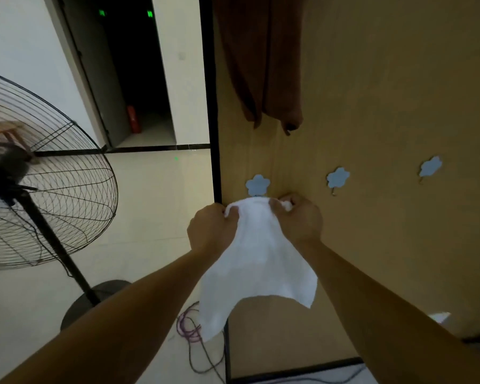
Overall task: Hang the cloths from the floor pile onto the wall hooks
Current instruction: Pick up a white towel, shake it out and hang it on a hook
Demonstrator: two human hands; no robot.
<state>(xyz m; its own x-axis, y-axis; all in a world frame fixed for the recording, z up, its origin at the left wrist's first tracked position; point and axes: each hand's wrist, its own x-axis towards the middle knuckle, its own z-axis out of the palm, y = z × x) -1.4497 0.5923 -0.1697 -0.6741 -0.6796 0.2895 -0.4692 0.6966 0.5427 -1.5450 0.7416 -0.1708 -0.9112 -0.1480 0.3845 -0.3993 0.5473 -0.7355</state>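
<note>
A tan wall with a faint vertical grain and a black edge strip fills the view from 12 to 5 o'clock. Pale, glossy floor tiles spread from 8 to 10 o'clock. At 9 o'clock stands a big fan, a round black wire cage on a slanted pole with a dark disc base.

A brown cloth hangs in long soft folds on the wall at 12 o'clock; what it hangs from is out of view.

Both bare forearms rise from 6 o'clock, stretched out towards the wall and converging on the white cloth at centre. This cloth is thin and soft, bunched along its top edge and drooping in loose points towards 6 o'clock. Its top edge sits against the wall just under the left hook.

The left hand is curled, knuckles up, pinching the cloth's top edge at its 9 o'clock end. The right hand is curled likewise, gripping the bunched edge at its 3 o'clock end. The hands are near each other, the fabric gathered between them.

The hooks are flat blue flower shapes. The middle hook and right hook sit in a row towards 3 o'clock, both bare.

A purple cable lies coiled on the floor at 6 o'clock.
</note>
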